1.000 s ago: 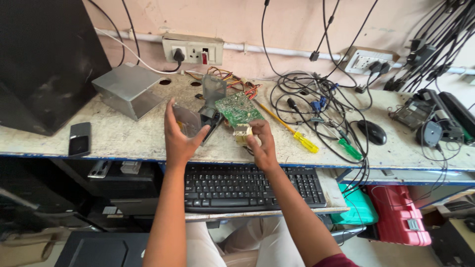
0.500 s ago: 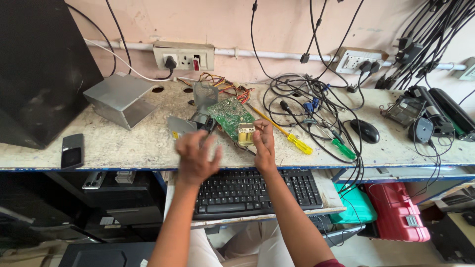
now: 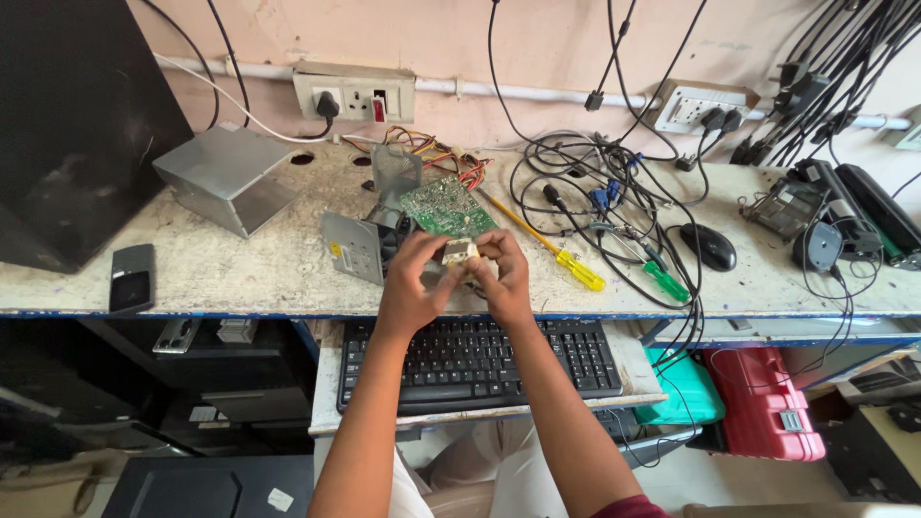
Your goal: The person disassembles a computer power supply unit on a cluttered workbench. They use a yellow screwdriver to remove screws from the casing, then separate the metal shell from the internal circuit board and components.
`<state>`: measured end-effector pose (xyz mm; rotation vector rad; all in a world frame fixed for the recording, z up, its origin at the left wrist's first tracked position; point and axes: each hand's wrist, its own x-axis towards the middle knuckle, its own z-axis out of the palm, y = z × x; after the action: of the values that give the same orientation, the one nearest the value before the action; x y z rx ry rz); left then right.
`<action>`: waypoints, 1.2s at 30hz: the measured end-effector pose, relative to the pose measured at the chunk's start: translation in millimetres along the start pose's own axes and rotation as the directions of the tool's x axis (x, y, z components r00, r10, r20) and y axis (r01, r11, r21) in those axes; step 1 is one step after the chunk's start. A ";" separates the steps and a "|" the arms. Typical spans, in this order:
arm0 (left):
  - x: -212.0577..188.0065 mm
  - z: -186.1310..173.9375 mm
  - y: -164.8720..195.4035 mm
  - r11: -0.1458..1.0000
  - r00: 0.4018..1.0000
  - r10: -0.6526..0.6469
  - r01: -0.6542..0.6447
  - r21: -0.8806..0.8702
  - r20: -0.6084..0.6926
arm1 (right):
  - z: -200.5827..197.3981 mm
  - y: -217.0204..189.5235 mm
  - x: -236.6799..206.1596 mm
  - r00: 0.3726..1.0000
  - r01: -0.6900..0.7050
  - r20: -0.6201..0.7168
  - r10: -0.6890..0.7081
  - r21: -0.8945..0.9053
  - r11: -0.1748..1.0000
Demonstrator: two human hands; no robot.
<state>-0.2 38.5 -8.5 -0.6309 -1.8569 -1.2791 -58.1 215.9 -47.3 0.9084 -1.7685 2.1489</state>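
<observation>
head | left hand point(image 3: 411, 283) and right hand point(image 3: 501, 278): fingers of both pinch small pale part point(image 3: 460, 252) above bench edge point(image 3: 240, 312) | green board point(image 3: 446, 204) just behind | yellow label on grey plate point(image 3: 352, 247), left of hands | keyboard point(image 3: 475, 360) below

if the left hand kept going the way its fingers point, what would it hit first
The left hand points up and right, so it would first meet the small beige component it already pinches with the right hand; beyond that, probably the green circuit board, though depth is unclear.
</observation>
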 end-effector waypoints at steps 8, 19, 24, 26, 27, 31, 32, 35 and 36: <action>-3.6 1.2 -14.8 0.968 0.993 -0.115 0.105 -0.229 -0.034 | 5.1 -21.7 6.7 0.985 0.172 0.038 -0.170 -0.355 0.919; -14.9 8.7 -39.4 0.843 0.973 -0.206 0.122 -0.524 -0.106 | 14.6 -39.2 7.0 0.979 0.188 0.165 -0.119 -0.513 0.838; -18.0 11.5 -45.0 0.834 0.965 -0.236 0.139 -0.535 -0.118 | 18.7 -38.4 5.5 0.974 0.227 0.155 -0.168 -0.583 0.780; -19.7 11.7 -45.6 0.834 0.964 -0.241 0.144 -0.533 -0.115 | 19.5 -39.7 5.5 0.970 0.243 0.176 -0.169 -0.629 0.738; -19.9 11.4 -45.9 0.835 0.964 -0.240 0.143 -0.531 -0.118 | 20.2 -40.5 5.6 0.964 0.266 0.184 -0.193 -0.631 0.728; -19.4 9.8 -46.8 0.854 0.965 -0.219 0.118 -0.506 -0.146 | 23.8 -43.3 5.9 0.941 0.337 0.220 -0.256 -0.662 0.670; -19.2 9.2 -46.8 0.861 0.967 -0.210 0.112 -0.497 -0.147 | 24.5 -44.0 5.9 0.937 0.349 0.231 -0.263 -0.675 0.650; -19.2 7.3 -44.9 0.874 0.970 -0.197 0.108 -0.473 -0.142 | 26.2 -46.4 4.5 0.931 0.364 0.243 -0.274 -0.685 0.631; -19.3 6.5 -43.4 0.876 0.970 -0.200 0.114 -0.468 -0.137 | 26.5 -47.3 3.9 0.935 0.352 0.244 -0.256 -0.696 0.625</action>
<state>-23.9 29.1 -49.1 -0.5863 -1.4842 -1.8483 -27.8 202.2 -4.3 1.0075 -2.0780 1.0071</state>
